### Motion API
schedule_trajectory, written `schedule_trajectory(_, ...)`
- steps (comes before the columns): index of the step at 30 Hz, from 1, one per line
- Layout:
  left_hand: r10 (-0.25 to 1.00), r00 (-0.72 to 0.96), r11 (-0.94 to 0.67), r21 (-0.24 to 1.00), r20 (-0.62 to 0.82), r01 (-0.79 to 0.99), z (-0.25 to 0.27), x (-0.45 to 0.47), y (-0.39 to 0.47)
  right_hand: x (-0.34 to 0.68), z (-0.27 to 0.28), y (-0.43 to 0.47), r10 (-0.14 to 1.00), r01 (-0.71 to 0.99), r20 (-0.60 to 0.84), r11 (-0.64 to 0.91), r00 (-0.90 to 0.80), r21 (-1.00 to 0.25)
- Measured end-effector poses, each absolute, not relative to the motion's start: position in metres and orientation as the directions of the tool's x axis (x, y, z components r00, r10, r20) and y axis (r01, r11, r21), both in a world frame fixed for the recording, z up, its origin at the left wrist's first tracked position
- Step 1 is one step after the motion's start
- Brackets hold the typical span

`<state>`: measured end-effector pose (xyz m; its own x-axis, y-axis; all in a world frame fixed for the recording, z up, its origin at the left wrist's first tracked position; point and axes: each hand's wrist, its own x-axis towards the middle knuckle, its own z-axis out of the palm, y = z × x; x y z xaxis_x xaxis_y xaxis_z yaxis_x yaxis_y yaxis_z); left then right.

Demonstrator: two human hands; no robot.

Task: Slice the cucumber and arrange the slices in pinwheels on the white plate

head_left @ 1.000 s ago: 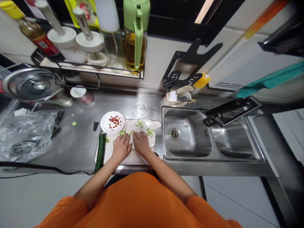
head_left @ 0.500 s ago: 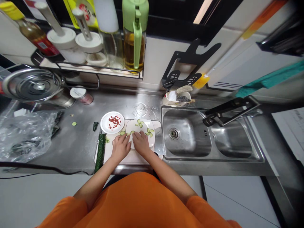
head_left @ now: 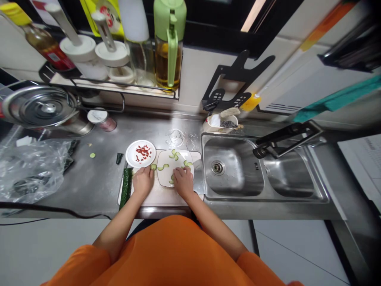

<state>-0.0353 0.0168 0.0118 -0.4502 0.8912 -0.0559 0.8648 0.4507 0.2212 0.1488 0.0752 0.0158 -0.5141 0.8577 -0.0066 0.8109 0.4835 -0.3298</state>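
Note:
A squarish white plate [head_left: 163, 178] rests on the pale cutting board [head_left: 154, 200], with thin cucumber slices [head_left: 174, 155] grouped in curved patterns on it. Over the plate's lower right, my right hand [head_left: 183, 183] has bent fingers, its tips at a cucumber slice near the lower edge. My left hand [head_left: 143, 183] is on the board left of the plate, fingers curled together; whatever is under them is hidden. Another slice lies just beyond its fingertips. A length of dark green cucumber [head_left: 126, 186] lies along the board's left edge.
A round white plate [head_left: 129, 155] with red pieces overlaps the board's far left. A broad knife blade [head_left: 200, 176] lies beside the sink [head_left: 235, 169]. Farther left are a plastic bag [head_left: 38, 171], a lidded pot [head_left: 44, 107] and a cucumber end [head_left: 119, 158].
My left hand has moved left off the plate onto the board. My right hand has shifted right and slightly down, uncovering slices in the plate's left and lower parts.

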Motion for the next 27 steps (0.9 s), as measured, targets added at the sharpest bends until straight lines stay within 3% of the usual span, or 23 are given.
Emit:
schedule_trajectory(7, 0.891, -0.452, 0.45, 0.207, -0.041, 0.869, 0.009, -0.03, 0.021, 0.156, 0.021, 0.076, 0.865, 0.814, -0.008, 0.468, -0.501, -0.343)
schedule_trajectory(18, 0.858, -0.513, 0.492, 0.315, -0.019, 0.811, 0.013, -0.029, 0.022, 0.154, 0.02, 0.076, 0.862, 0.805, -0.005, 0.471, -0.506, -0.36)
schedule_trajectory(23, 0.85, -0.527, 0.486, 0.391, -0.004, 0.781, 0.013, -0.031, 0.019, 0.154, 0.022, 0.075, 0.86, 0.802, -0.024, 0.464, -0.51, -0.376)
schedule_trajectory(27, 0.852, -0.524, 0.437, 0.534, 0.014, 0.724, 0.02, -0.036, 0.017, 0.152, 0.024, 0.076, 0.858, 0.807, -0.069, 0.448, -0.509, -0.385)
